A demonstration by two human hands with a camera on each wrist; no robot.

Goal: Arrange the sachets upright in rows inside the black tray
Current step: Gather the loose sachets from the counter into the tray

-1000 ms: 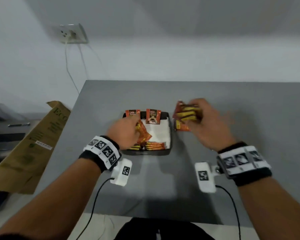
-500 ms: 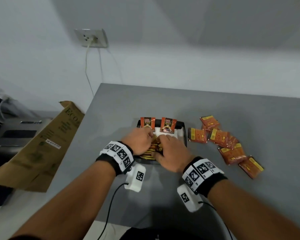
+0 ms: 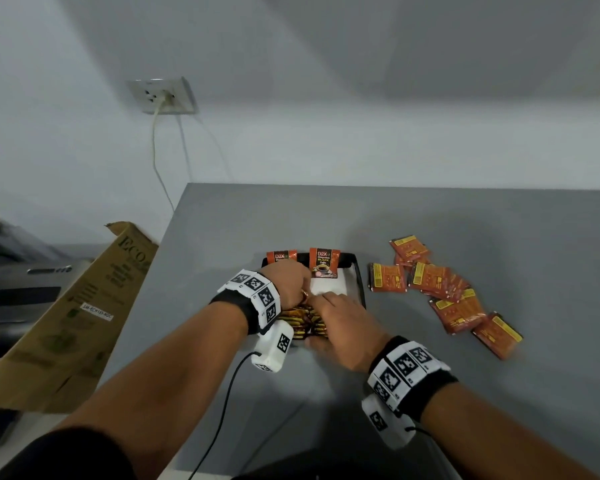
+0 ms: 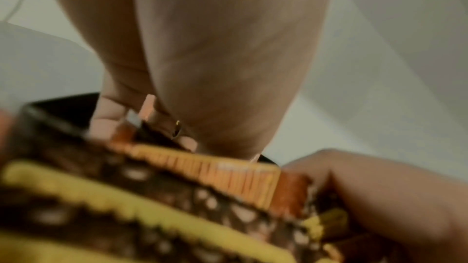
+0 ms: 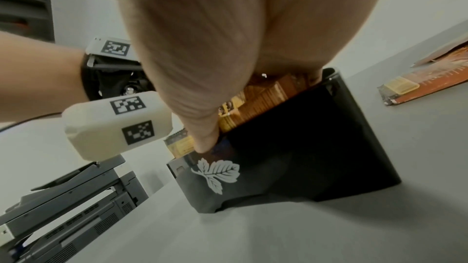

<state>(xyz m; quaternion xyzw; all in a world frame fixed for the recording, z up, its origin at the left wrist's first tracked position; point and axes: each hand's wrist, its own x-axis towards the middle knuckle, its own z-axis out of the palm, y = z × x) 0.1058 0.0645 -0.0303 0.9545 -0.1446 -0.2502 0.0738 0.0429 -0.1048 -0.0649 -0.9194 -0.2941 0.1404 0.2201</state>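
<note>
The black tray (image 3: 360, 284) sits on the grey table, and its front wall with a white leaf print (image 5: 303, 157) faces the right wrist view. Two orange sachets (image 3: 324, 268) stand upright against its back wall. A packed row of sachets (image 3: 303, 323) fills the front of the tray. My left hand (image 3: 303, 289) reaches into the tray with curled fingers (image 4: 107, 115) pinching sachet edges behind the row. My right hand (image 3: 324, 303) grips the row of sachets (image 5: 255, 97), its thumb (image 5: 205, 139) pressed on the near side. White lining shows in the middle of the tray.
Several loose orange sachets (image 3: 444, 292) lie flat on the table to the right of the tray, one of them near the tray's corner (image 5: 428, 85). A cardboard box (image 3: 80, 306) leans off the table's left edge. Behind it is a grey printer (image 5: 70, 213).
A second ago my right hand held a bunch of sachets beside the tray. It has since come down into the tray next to my left hand. Little has moved in the last half second.
</note>
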